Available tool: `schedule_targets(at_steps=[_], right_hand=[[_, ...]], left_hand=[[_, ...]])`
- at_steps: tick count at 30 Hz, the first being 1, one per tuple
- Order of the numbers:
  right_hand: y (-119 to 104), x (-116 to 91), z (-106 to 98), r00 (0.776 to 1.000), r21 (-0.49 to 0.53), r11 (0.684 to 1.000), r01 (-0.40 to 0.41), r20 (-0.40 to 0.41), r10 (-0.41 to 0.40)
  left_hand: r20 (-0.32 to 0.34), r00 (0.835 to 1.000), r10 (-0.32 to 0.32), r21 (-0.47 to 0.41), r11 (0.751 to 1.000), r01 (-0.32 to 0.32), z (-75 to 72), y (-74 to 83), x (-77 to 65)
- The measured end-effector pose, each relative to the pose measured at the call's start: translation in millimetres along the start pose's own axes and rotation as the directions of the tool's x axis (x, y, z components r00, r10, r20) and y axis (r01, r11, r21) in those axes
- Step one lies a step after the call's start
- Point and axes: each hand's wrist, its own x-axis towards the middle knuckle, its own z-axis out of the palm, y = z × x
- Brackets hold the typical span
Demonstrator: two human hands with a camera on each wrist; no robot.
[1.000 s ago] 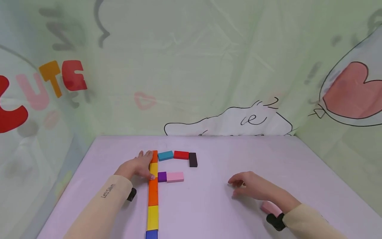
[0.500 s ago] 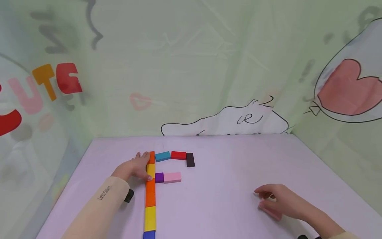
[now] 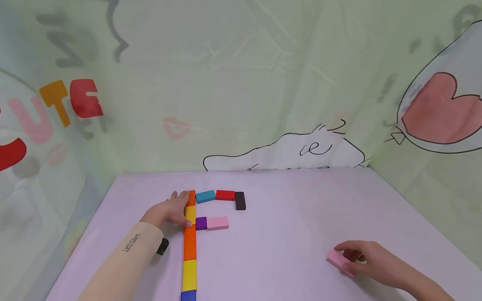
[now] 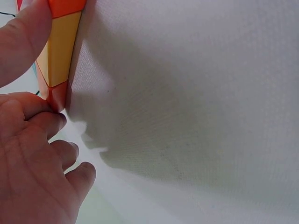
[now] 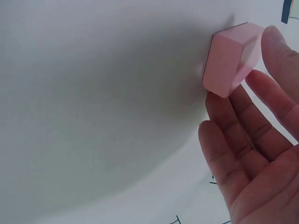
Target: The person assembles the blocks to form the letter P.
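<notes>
My right hand (image 3: 373, 261) is at a pink block (image 3: 335, 258) on the right of the table, thumb and forefinger on either side of it. In the right wrist view this pink block (image 5: 226, 60) lies between the thumb and the other fingers. On the left, my left hand (image 3: 174, 210) rests against the far end of a straight row of blocks, touching an orange block (image 3: 192, 197) and the yellow block (image 3: 191, 214) beside it. The left wrist view shows the thumb (image 4: 28, 37) and fingertips along this row.
The row continues toward me with orange (image 3: 190, 243), yellow (image 3: 190, 276) and blue (image 3: 188, 296) blocks. Branching right at the far end are teal (image 3: 205, 197), red (image 3: 225, 195) and black (image 3: 240, 201) blocks. Purple (image 3: 201, 223) and pink (image 3: 217, 223) ones branch off lower down.
My right hand has moved right and toward me, over to the pink block, and its thumb and forefinger have closed on it. The left hand has stayed at the row.
</notes>
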Motion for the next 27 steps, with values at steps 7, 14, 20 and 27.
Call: schedule_targets(at_steps=[7,14,20,27], right_hand=[[6,-8,-4,0.999,0.053,0.998,0.032,0.029,-0.034],[7,-12,-9,0.992,0.133,0.991,-0.009,0.128,-0.009],[4,-7,-12,0.977,0.196,0.98,-0.046,0.214,0.003],[6,-5,-11,0.981,0.188,0.982,-0.017,0.194,-0.02]], left_hand=[[-0.001,1.0,0.001,-0.008,1.0,-0.001,0.4,0.8,-0.4],[-0.004,1.0,-0.001,-0.01,1.0,0.001,-0.4,1.2,-0.9],[0.002,1.0,-0.012,-0.008,1.0,0.012,-0.1,0.8,-1.0],[0.002,1.0,-0.011,-0.004,1.0,0.011,-0.6,0.8,-0.8]])
